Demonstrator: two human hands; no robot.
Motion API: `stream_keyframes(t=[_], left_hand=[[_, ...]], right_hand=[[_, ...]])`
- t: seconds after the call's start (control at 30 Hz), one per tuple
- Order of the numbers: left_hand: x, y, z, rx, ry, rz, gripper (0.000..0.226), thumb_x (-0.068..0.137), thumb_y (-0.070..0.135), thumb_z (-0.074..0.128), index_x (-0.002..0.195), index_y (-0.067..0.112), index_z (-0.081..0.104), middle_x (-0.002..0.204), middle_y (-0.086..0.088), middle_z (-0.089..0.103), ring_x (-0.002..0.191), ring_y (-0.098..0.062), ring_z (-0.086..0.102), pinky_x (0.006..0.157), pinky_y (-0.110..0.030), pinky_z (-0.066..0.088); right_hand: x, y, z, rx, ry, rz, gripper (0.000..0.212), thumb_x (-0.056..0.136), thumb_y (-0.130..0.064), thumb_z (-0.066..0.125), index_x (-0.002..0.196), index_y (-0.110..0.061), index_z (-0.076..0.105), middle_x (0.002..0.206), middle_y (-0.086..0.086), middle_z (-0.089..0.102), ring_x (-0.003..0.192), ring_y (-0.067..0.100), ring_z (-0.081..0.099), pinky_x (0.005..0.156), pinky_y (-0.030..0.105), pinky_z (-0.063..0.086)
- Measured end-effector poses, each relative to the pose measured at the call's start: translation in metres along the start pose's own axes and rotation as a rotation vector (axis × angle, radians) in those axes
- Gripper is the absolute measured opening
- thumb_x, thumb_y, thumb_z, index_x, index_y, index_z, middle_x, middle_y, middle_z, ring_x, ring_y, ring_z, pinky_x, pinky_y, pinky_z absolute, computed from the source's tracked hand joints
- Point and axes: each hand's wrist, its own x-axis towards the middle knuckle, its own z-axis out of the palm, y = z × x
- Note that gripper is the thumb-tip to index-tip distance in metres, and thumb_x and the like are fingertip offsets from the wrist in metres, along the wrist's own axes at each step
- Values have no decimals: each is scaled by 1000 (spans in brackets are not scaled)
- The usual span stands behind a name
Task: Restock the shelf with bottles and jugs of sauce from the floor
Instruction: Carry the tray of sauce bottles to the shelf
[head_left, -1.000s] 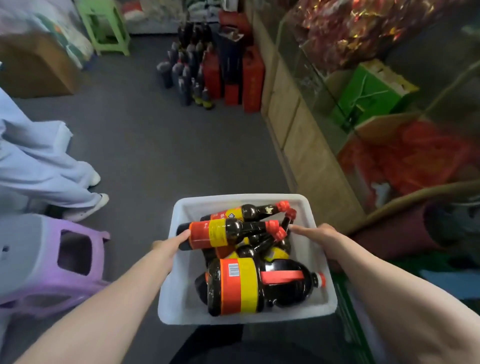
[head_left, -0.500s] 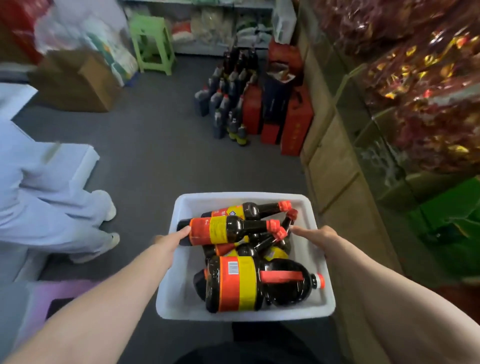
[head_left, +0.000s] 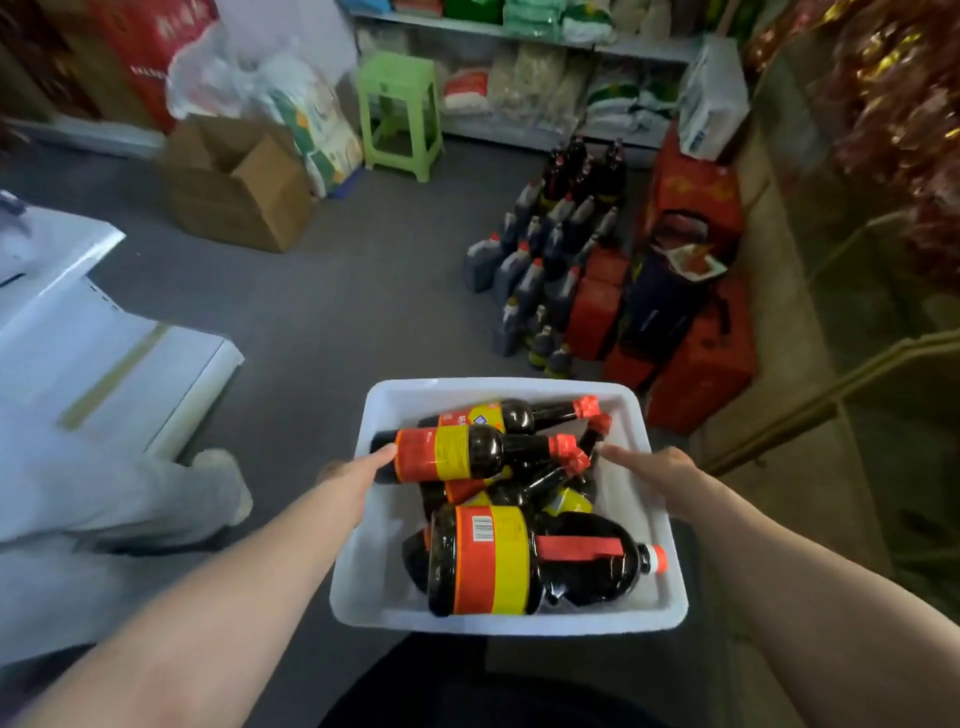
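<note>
Over the grey shop floor (head_left: 332, 291), both hands, left (head_left: 358, 470) and right (head_left: 657, 475), grip a white tub (head_left: 363, 577) of dark, red-capped sauce bottles (head_left: 467, 452).

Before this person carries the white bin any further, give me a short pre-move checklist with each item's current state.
1. Left hand grips the white bin at its left rim: ok.
2. Right hand grips the right rim: ok.
3. Load inside the walls: ok; the big jug and the top bottle lie below or at rim level.
4. Caps on: ok for those visible; lower bottles are partly hidden.
5. Path ahead: not ok straight on; the floor bottles and red boxes stand there.
6. Fingers under the bin: cannot tell.
</note>
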Motion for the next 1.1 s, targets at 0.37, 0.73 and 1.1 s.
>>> stream_keyframes(t=[0.37,0.73,1.1], left_hand=[[182,285,83,-25,86,25,79,72,37,88,130,-4,55,133,-18,58,121,-37,55,89,-39,42],[367,536,139,-198,139,20,77,66,33,92,126,-3,58,133,-18,59,118,-34,57,93,-38,44],[592,778,133,-193,-54,-21,89,70,38,84,141,-1,48,149,-16,45,136,-33,44,115,-46,32]], right_hand=[[204,-285,12,-94,-6,-5,114,63,-68,84,144,2,45,142,19,53,128,37,54,100,47,49],[416,-595,43,-211,-120,-103,104,63,-62,87,137,1,51,135,18,55,122,36,56,91,42,51],[588,-842,143,-232,-108,-61,116,24,-85,83,104,-3,65,107,15,68,96,32,68,84,43,60]])
